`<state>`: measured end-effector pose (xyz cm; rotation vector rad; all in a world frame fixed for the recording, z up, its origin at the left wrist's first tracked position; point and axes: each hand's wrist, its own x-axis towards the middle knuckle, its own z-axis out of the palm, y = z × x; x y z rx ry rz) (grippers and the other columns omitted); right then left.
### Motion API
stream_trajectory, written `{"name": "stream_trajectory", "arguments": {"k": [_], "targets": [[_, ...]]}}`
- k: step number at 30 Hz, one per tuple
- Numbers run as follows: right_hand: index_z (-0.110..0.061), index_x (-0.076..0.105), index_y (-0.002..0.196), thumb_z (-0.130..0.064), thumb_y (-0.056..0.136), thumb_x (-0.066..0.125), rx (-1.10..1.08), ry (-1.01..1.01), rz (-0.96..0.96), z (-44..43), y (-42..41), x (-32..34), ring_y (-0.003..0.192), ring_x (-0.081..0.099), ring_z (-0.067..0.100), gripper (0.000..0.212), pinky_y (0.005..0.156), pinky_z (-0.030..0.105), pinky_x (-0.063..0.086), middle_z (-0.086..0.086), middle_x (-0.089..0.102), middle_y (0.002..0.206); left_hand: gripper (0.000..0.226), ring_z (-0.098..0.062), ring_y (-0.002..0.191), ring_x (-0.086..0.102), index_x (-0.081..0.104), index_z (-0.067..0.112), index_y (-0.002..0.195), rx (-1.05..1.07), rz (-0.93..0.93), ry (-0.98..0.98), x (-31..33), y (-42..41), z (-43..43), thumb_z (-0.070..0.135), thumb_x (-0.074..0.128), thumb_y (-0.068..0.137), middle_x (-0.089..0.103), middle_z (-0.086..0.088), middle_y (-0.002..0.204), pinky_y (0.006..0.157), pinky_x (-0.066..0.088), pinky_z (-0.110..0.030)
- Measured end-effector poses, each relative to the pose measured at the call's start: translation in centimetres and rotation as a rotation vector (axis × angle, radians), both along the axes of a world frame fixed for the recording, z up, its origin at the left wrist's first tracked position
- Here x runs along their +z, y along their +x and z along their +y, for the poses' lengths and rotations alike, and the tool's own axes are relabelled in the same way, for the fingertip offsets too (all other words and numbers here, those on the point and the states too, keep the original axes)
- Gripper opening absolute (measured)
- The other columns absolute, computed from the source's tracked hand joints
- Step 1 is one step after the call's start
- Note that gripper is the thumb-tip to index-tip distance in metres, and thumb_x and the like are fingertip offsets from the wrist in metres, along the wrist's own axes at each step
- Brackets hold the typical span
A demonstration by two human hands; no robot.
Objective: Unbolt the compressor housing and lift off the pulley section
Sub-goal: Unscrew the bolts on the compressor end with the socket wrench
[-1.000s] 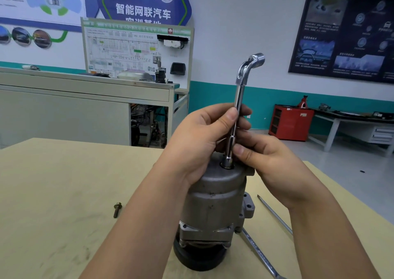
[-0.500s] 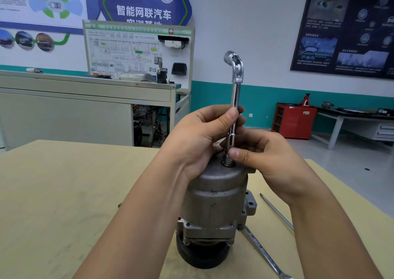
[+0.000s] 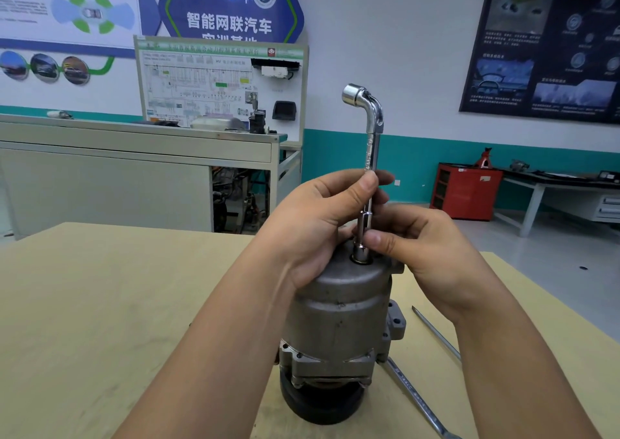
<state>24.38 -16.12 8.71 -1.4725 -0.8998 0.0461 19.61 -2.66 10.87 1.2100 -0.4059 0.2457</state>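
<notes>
A grey metal compressor housing (image 3: 339, 317) stands upright on the wooden table, with its black pulley (image 3: 318, 405) underneath. An L-shaped socket wrench (image 3: 370, 143) stands vertical, its lower socket seated on a bolt at the top of the housing and its bent head pointing left. My left hand (image 3: 322, 223) pinches the wrench shaft between thumb and fingers. My right hand (image 3: 416, 237) pinches the lower part of the shaft just above the housing.
A flat wrench (image 3: 416, 401) and a thin metal rod (image 3: 436, 334) lie on the table (image 3: 100, 321) to the right of the compressor. A grey cabinet (image 3: 134, 170) stands behind the table. A red cabinet (image 3: 466, 190) stands at the far right wall.
The wrench has turned on the bolt: its bent head swung from pointing right to pointing left. Both hands kept their hold on the shaft. My forearm now hides the loose bolt at left.
</notes>
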Motion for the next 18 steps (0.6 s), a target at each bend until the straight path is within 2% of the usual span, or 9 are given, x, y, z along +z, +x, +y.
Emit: {"name": "stream_trajectory", "arguments": {"k": [5, 7, 10, 14, 18], "targets": [[-0.015, 0.070, 0.094, -0.015, 0.073, 0.061, 0.029, -0.019, -0.001, -0.07, 0.12, -0.07, 0.076, 0.068, 0.007, 0.022, 0.055, 0.015, 0.048, -0.002, 0.074, 0.083, 0.027, -0.005, 0.067, 0.063, 0.068, 0.015, 0.097, -0.030, -0.008, 0.040, 0.10, -0.02, 0.24, 0.029, 0.050, 0.083, 0.069, 0.003, 0.072, 0.063, 0.053, -0.019], [-0.017, 0.070, 0.093, -0.012, 0.078, 0.059, 0.042, -0.026, -0.013, -0.14, 0.17, -0.07, 0.080, 0.069, 0.007, 0.020, 0.059, 0.015, 0.050, -0.002, 0.074, 0.085, 0.024, -0.005, 0.068, 0.063, 0.068, 0.016, 0.098, -0.023, -0.007, 0.047, 0.08, -0.09, 0.22, 0.025, 0.050, 0.086, 0.069, 0.003, 0.072, 0.063, 0.053, -0.019], [-0.019, 0.071, 0.094, -0.006, 0.084, 0.056, 0.053, -0.032, -0.034, -0.26, 0.29, -0.14, 0.080, 0.068, 0.004, 0.022, 0.059, 0.012, 0.048, -0.003, 0.075, 0.087, 0.020, -0.006, 0.064, 0.064, 0.070, 0.015, 0.088, 0.010, -0.009, 0.034, -0.05, -0.14, 0.08, 0.024, 0.055, 0.077, 0.068, 0.003, 0.067, 0.060, 0.054, -0.019], [-0.026, 0.076, 0.091, -0.023, 0.077, 0.058, 0.068, -0.026, -0.018, -0.24, 0.59, -0.44, 0.090, 0.068, 0.009, 0.022, 0.067, 0.016, 0.052, -0.002, 0.074, 0.095, 0.019, -0.007, 0.062, 0.065, 0.076, 0.019, 0.070, 0.047, 0.001, 0.033, -0.05, -0.06, -0.04, 0.025, 0.059, 0.072, 0.069, 0.002, 0.067, 0.059, 0.053, -0.018], [-0.040, 0.074, 0.091, -0.045, 0.065, 0.067, 0.057, -0.014, -0.047, 0.09, 0.69, -0.57, 0.097, 0.067, 0.013, 0.027, 0.078, 0.024, 0.055, -0.004, 0.074, 0.097, 0.019, -0.006, 0.063, 0.065, 0.078, 0.022, 0.068, 0.071, -0.007, 0.047, -0.12, 0.09, 0.00, 0.026, 0.059, 0.071, 0.070, 0.003, 0.067, 0.061, 0.053, -0.017]]}}
